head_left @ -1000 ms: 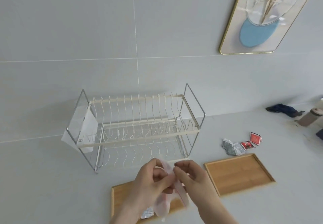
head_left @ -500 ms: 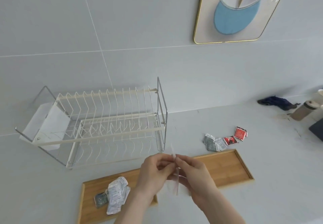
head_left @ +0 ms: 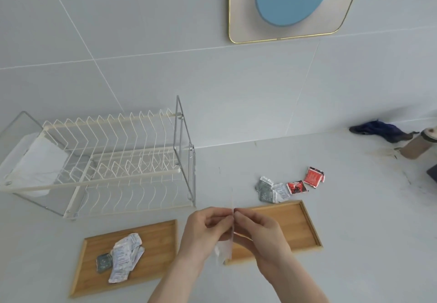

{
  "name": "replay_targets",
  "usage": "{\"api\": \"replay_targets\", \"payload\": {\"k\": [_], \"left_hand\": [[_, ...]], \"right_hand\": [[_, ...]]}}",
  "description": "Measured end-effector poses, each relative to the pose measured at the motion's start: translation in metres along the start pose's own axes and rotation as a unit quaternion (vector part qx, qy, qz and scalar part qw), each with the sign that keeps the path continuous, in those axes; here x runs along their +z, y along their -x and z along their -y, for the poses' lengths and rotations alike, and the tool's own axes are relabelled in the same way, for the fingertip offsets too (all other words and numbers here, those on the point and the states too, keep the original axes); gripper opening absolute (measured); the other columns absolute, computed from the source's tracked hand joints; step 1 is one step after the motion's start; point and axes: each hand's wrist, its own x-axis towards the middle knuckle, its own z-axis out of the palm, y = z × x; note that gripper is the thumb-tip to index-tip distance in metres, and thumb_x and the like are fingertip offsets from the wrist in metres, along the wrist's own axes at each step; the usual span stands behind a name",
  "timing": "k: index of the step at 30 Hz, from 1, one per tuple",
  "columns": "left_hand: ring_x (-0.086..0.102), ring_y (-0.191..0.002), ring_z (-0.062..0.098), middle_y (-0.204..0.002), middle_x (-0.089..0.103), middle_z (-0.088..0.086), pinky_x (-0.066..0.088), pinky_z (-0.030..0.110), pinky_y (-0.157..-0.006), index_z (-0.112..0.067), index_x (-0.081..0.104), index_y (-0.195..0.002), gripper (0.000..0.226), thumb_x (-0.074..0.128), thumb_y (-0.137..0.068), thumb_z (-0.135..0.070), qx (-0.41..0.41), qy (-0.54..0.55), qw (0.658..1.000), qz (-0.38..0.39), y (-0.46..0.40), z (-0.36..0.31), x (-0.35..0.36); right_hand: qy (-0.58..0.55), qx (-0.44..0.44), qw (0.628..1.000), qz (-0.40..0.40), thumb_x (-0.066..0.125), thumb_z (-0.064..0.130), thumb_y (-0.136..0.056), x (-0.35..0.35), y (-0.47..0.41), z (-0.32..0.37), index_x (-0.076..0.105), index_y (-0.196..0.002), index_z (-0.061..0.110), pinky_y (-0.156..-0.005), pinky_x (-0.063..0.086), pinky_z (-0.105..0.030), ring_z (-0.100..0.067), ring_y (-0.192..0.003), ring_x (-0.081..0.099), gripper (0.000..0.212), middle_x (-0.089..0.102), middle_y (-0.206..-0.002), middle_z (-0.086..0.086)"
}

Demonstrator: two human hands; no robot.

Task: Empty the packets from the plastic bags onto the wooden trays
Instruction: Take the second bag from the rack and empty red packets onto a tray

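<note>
My left hand (head_left: pixel 205 230) and my right hand (head_left: pixel 259 231) pinch a thin clear plastic bag (head_left: pixel 227 247) between them, held flat and edge-on above the gap between two wooden trays. The left tray (head_left: pixel 156 234) holds several white and grey packets (head_left: pixel 123 259). The right tray (head_left: pixel 293 224) shows only bare wood where my hands do not cover it. More packets, grey-white (head_left: pixel 269 189) and red (head_left: pixel 313 177), lie on the counter just behind the right tray.
A white wire dish rack (head_left: pixel 113 161) stands at the back left with a white plastic holder (head_left: pixel 33 163) on its end. A dark cloth (head_left: pixel 383 130) and a beige bottle (head_left: pixel 418 145) sit at the far right. A framed picture (head_left: pixel 288 7) hangs on the wall.
The view swung right, so the rack sits further left. The packets now lie in plain view on the left tray, and the bag between my hands has gone from bunched to flat.
</note>
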Motion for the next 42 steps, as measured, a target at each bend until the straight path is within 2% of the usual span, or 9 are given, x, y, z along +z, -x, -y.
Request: {"api": "replay_targets", "payload": {"k": [6, 8, 14, 21, 26, 31, 35, 39, 42], "left_hand": [[0.079, -0.082, 0.023, -0.080, 0.082, 0.007, 0.064, 0.046, -0.084, -0.022, 0.083, -0.091, 0.016, 0.075, -0.087, -0.009, -0.003, -0.071, 0.997, -0.016, -0.006, 0.007, 0.028], [0.079, -0.078, 0.021, -0.077, 0.082, 0.005, 0.065, 0.043, -0.082, -0.024, 0.083, -0.088, 0.019, 0.076, -0.086, -0.007, 0.013, -0.106, 0.994, -0.020, -0.006, 0.005, 0.035], [0.074, -0.070, 0.001, -0.072, 0.080, -0.013, 0.053, 0.012, -0.066, -0.032, 0.081, -0.083, 0.025, 0.073, -0.083, -0.008, 0.073, -0.253, 0.965, -0.013, -0.009, -0.006, 0.056], [0.075, -0.070, 0.004, -0.071, 0.080, -0.011, 0.057, 0.020, -0.069, -0.033, 0.081, -0.083, 0.019, 0.075, -0.082, -0.014, 0.079, -0.266, 0.961, -0.010, -0.024, -0.012, 0.068], [0.075, -0.069, 0.000, -0.073, 0.079, -0.015, 0.058, 0.019, -0.068, -0.035, 0.080, -0.084, 0.019, 0.077, -0.080, -0.017, 0.087, -0.280, 0.956, -0.003, -0.033, -0.013, 0.077], [0.072, -0.067, -0.001, -0.072, 0.077, -0.015, 0.056, 0.015, -0.065, -0.036, 0.078, -0.082, 0.015, 0.080, -0.079, -0.022, 0.102, -0.299, 0.949, 0.003, -0.037, -0.013, 0.085], [0.067, -0.064, 0.005, -0.070, 0.072, -0.009, 0.054, 0.016, -0.062, -0.033, 0.076, -0.082, 0.017, 0.085, -0.071, -0.023, 0.118, -0.318, 0.941, -0.004, -0.040, -0.013, 0.088], [0.069, -0.065, 0.003, -0.075, 0.072, -0.011, 0.054, 0.013, -0.062, -0.033, 0.075, -0.086, 0.027, 0.090, -0.065, -0.025, 0.123, -0.322, 0.939, -0.003, -0.041, -0.015, 0.088], [0.069, -0.064, 0.005, -0.076, 0.072, -0.010, 0.057, 0.017, -0.062, -0.032, 0.074, -0.086, 0.029, 0.091, -0.063, -0.024, 0.118, -0.318, 0.941, -0.002, -0.041, -0.016, 0.088]], "right_hand": [[-0.025, 0.021, 0.999, 0.013, 0.072, 0.008, -0.089, -0.025, -0.004, 0.003, 0.072, -0.108, -0.008, -0.079, 0.063, -0.040, -0.036, -0.100, 0.076, 0.025, 0.078, -0.101, -0.026], [-0.032, 0.030, 0.999, 0.008, 0.070, 0.006, -0.090, -0.031, -0.004, 0.006, 0.071, -0.106, -0.009, -0.077, 0.063, -0.041, -0.038, -0.099, 0.076, 0.022, 0.078, -0.099, -0.027], [-0.052, 0.046, 0.998, -0.002, 0.068, 0.002, -0.091, -0.045, -0.011, 0.014, 0.065, -0.104, -0.014, -0.068, 0.062, -0.037, -0.040, -0.097, 0.076, 0.021, 0.077, -0.099, -0.031], [-0.070, 0.041, 0.997, 0.004, 0.068, 0.005, -0.092, -0.056, -0.023, 0.019, 0.066, -0.106, -0.011, -0.083, 0.063, -0.047, -0.043, -0.103, 0.073, 0.021, 0.076, -0.103, -0.031], [-0.086, 0.053, 0.995, 0.006, 0.065, 0.002, -0.093, -0.066, -0.030, 0.026, 0.069, -0.095, -0.002, -0.078, 0.061, -0.043, -0.037, -0.092, 0.076, 0.007, 0.078, -0.096, -0.027], [-0.111, 0.059, 0.992, 0.010, 0.067, 0.010, -0.093, -0.074, -0.036, 0.024, 0.072, -0.090, 0.001, -0.081, 0.061, -0.045, -0.035, -0.091, 0.076, 0.010, 0.077, -0.098, -0.029], [-0.126, 0.061, 0.990, 0.007, 0.067, 0.006, -0.092, -0.078, -0.040, 0.020, 0.070, -0.107, -0.010, -0.080, 0.062, -0.043, -0.032, -0.090, 0.075, 0.022, 0.077, -0.103, -0.029], [-0.143, 0.071, 0.987, 0.011, 0.060, 0.001, -0.094, -0.082, -0.045, 0.017, 0.069, -0.113, -0.010, -0.090, 0.059, -0.046, -0.039, -0.104, 0.073, 0.024, 0.075, -0.111, -0.029], [-0.150, 0.070, 0.986, 0.014, 0.060, -0.004, -0.093, -0.083, -0.046, 0.016, 0.069, -0.113, -0.010, -0.082, 0.063, -0.042, -0.044, -0.109, 0.070, 0.023, 0.075, -0.109, -0.030]]}}
